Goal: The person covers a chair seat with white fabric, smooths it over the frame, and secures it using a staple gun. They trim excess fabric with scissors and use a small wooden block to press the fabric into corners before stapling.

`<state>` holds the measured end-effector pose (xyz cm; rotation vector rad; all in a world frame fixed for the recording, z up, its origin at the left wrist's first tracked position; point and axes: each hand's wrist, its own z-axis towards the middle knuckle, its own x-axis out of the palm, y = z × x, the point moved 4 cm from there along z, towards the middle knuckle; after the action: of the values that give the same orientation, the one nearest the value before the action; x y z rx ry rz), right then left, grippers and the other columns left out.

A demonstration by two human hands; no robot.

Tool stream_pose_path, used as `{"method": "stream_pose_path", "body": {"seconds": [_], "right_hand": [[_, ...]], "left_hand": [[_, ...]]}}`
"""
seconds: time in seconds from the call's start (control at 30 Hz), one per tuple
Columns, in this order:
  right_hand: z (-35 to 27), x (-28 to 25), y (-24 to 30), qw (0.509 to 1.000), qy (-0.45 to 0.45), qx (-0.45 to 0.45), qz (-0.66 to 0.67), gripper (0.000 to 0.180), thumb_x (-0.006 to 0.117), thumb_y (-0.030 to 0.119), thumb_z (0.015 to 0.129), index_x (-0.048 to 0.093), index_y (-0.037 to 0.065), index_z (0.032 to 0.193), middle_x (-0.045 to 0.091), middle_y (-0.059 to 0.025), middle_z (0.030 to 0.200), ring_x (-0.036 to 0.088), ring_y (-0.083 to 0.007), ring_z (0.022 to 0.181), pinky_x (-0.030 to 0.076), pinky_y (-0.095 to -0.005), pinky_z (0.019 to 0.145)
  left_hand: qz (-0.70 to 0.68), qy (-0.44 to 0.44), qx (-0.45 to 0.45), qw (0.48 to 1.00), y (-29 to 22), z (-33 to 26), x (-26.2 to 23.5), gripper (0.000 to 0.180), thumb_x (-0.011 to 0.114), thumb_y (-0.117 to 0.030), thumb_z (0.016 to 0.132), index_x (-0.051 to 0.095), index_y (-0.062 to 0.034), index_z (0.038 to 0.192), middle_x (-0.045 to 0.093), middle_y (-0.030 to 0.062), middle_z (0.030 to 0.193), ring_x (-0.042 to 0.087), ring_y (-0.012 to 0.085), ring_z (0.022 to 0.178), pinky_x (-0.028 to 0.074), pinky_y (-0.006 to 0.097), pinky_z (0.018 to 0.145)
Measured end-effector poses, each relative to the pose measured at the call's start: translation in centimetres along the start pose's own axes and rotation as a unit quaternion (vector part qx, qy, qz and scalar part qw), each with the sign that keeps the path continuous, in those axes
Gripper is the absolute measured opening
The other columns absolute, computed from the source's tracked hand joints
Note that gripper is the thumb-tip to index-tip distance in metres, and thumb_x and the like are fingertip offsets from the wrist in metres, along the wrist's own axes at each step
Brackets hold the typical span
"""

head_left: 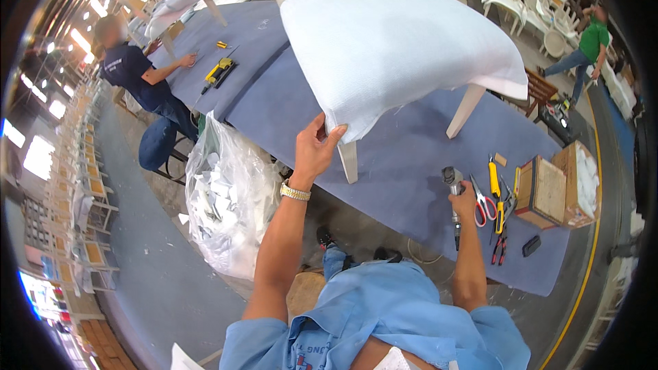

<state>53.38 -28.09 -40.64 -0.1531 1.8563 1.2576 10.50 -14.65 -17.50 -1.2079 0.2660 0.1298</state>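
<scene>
A: In the head view, what has the left hand (315,151) got?

B: Its fingers are pinched closed on the edge of the white fabric (391,48) at the near corner of the upturned chair seat, just above one white leg (349,162). The chair stands on the blue desk (404,157), straight ahead of that hand.

A: And the right hand (465,200)?

B: Wrapped closed around a grey power tool (453,188), low over the desk. Just right of it lie red-handled scissors (484,207), yellow-handled tools (495,185) and an open cardboard box (543,192). Left of the left hand hangs a clear bag of scraps (229,199).
</scene>
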Motion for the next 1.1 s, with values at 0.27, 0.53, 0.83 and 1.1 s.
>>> {"method": "stream_pose_path", "body": {"seconds": [0.27,0.53,0.83,1.1], "right_hand": [[-9.1,-4.2,19.2,0.905,0.171,-0.084,0.379,0.049,0.076,0.005,0.086,0.054,-0.003,0.129,0.066,-0.0075,0.091,0.061,-0.0125,0.071,0.049,-0.0292,0.06],[-15.9,-0.9,30.9,0.838,0.243,-0.192,0.45,0.049,0.066,-0.003,0.089,0.048,-0.002,0.135,0.065,-0.0074,0.09,0.061,-0.013,0.069,0.052,-0.0305,0.061],[-15.7,1.3,32.5,0.863,0.159,-0.265,0.4,0.043,0.067,-0.003,0.088,0.055,-0.001,0.129,0.062,-0.006,0.105,0.061,-0.0117,0.076,0.051,-0.026,0.063],[-15.3,1.1,32.8,0.871,0.118,-0.365,0.307,0.055,0.071,0.002,0.081,0.052,-0.005,0.133,0.058,-0.0189,0.128,0.062,-0.0271,0.112,0.049,-0.0346,0.096]], "left_hand": [[-0.023,-0.004,0.055,0.998,0.5,0.2,-0.4,0.056,0.078,-0.026,0.09,0.058,0.013,0.126,0.073,0.0165,0.096,0.068,0.0146,0.087,0.054,0.03,0.077],[0.004,0.025,0.054,0.998,0.7,0.6,-0.4,0.045,0.075,-0.017,0.092,0.059,0.0122,0.122,0.073,0.0143,0.097,0.067,0.0133,0.088,0.054,0.029,0.079],[0.003,0.034,0.081,0.996,1.8,0.7,-0.9,0.052,0.077,-0.015,0.089,0.056,0.0127,0.127,0.073,0.0234,0.099,0.073,0.0253,0.095,0.056,0.034,0.085],[0.011,0.04,0.1,0.994,2.8,0.7,-1.0,0.057,0.079,-0.015,0.086,0.055,0.012,0.13,0.072,0.0252,0.103,0.074,0.03,0.097,0.057,0.037,0.087]]}}
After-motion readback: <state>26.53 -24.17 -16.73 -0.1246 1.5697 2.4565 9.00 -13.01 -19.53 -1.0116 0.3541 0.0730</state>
